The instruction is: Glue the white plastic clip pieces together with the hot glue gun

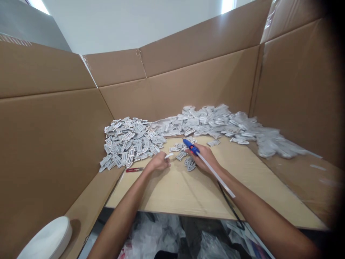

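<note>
My right hand is wrapped round a blue glue gun, its nozzle pointing away to the upper left. A long translucent glue stick sticks out of the gun's back, over my forearm. In my left hand, fingers closed, is a small white piece, too small to name exactly. Between the hands several grey slotted pieces lie loose on the light board. Red-handled thread snips rest just left of my left hand.
A heap of grey slotted pieces stands at the left. Another, partly in clear plastic bags, stretches along the back to the right. Cardboard walls surround the board. A white round container is at lower left; a black cord crosses the front edge.
</note>
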### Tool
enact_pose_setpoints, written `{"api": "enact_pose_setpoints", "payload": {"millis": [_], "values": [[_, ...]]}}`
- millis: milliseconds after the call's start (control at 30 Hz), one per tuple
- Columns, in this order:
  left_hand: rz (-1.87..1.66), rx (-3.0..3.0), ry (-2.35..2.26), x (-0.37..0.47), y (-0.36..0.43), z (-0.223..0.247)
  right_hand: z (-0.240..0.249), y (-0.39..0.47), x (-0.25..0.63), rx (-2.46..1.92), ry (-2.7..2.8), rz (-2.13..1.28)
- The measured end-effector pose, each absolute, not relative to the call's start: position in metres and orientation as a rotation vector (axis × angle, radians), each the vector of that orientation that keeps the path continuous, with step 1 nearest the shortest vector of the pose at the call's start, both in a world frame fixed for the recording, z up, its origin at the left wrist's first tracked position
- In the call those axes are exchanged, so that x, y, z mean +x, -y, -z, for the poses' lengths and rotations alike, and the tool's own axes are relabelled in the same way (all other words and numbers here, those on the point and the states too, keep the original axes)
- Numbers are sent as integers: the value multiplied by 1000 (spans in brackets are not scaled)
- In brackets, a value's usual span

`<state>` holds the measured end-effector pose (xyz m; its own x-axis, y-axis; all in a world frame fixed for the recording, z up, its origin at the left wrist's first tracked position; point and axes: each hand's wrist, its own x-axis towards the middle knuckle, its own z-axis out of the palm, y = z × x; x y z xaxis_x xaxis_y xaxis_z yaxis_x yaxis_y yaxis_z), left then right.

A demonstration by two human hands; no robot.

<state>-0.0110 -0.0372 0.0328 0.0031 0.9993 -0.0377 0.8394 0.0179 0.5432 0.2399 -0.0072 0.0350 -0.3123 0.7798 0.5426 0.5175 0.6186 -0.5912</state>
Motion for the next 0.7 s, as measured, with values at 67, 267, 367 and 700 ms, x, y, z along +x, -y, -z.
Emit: {"api": "enact_pose_setpoints", "payload": {"millis": [67,267,367,700], "values": [[-549,1880,-1830,-3,39,-34,-35,7,240,-1023,1974,-408],[-908,1683,-1450,24,42,-40,-37,8,240,-983,1886,-643],[-1036,1587,-1351,39,35,-42,-36,8,238,-917,1839,-810],[-1083,1487,-1274,50,31,-33,-28,-1,239,-990,1705,-826]]}}
